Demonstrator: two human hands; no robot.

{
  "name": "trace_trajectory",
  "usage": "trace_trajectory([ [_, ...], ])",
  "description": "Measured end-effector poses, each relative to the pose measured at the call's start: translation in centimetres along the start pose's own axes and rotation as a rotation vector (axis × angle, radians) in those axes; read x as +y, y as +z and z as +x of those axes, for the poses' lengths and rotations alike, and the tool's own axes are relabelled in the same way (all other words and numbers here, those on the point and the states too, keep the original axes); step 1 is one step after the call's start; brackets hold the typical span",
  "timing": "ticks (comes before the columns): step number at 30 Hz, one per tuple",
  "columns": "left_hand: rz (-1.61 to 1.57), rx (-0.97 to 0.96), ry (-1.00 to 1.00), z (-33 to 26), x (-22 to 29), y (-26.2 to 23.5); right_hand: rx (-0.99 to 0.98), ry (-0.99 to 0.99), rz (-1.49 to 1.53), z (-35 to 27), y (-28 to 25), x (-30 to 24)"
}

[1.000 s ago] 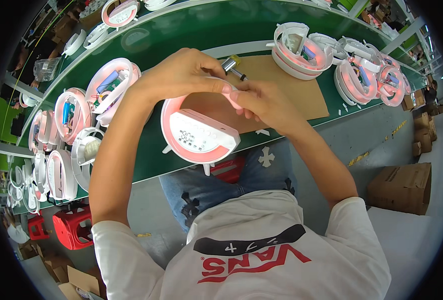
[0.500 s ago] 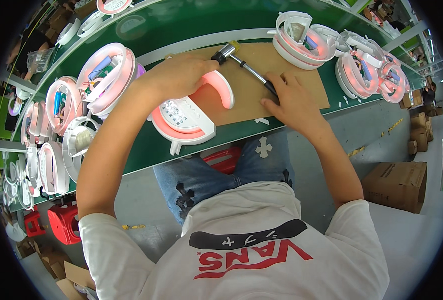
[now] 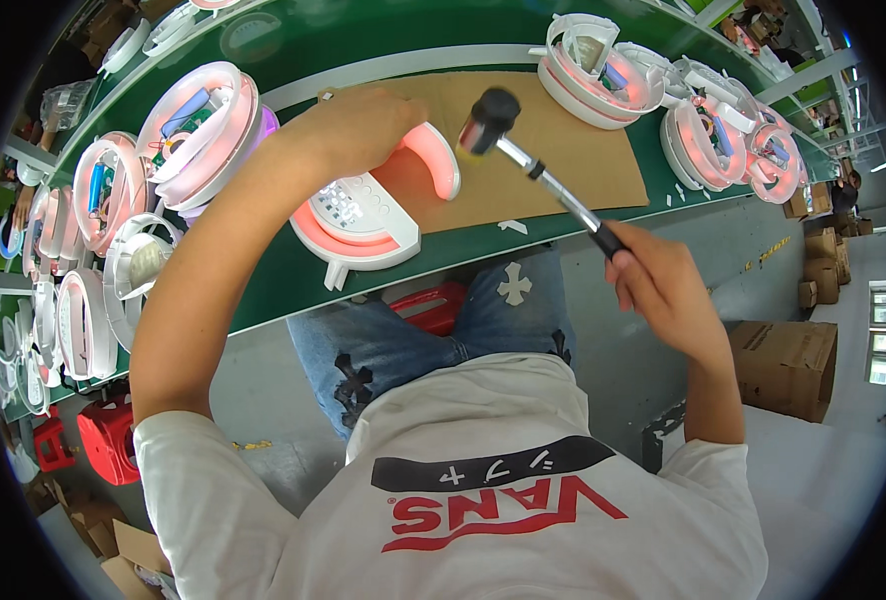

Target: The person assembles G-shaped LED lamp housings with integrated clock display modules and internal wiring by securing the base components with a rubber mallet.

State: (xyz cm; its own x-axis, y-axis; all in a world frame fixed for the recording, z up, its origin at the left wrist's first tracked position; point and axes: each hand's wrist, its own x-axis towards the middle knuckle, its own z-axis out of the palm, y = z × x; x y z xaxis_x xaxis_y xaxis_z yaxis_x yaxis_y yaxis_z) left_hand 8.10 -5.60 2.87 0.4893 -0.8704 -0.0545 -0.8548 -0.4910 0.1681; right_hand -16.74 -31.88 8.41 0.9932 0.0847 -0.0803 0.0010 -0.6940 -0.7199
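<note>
My right hand [image 3: 663,285] is closed around the black grip of a mallet [image 3: 563,190]. Its silver shaft slants up to the left. The black mallet head is raised over the bench, just right of a white oval ring-shaped device [image 3: 383,240] with a pinkish-red glowing rim. My left hand [image 3: 363,130] lies over the device's far left part, its fingers curled at the curved rim and partly hidden. The device sits partly on a brown cardboard sheet [image 3: 553,150], its near end towards the bench's front edge.
Similar ring devices [image 3: 203,135] with exposed wires and blue cylinders stand at the left. More white ring devices [image 3: 603,85] sit at the back right. Small white scraps [image 3: 512,226] lie near the green bench's front edge. Cardboard boxes [image 3: 783,365] stand on the floor at right.
My right hand has taken the mallet off the cardboard and lifted it, moving right and towards me. My left hand stays on the device. The whole view has shifted slightly.
</note>
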Motion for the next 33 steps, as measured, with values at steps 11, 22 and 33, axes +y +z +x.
trace_trajectory([
  [11,-0.013,-0.099,-0.080,0.5,0.2,-0.6,0.307,-0.252,-0.260,-2.1,2.6,-0.7],
  [22,-0.170,-0.108,-0.042,1.0,1.1,-1.4,0.035,-0.138,-0.107,-1.1,2.5,-0.5],
  [33,0.148,0.620,-0.311,-7.6,7.9,0.3,0.192,0.224,0.384,-1.3,3.9,3.4],
])
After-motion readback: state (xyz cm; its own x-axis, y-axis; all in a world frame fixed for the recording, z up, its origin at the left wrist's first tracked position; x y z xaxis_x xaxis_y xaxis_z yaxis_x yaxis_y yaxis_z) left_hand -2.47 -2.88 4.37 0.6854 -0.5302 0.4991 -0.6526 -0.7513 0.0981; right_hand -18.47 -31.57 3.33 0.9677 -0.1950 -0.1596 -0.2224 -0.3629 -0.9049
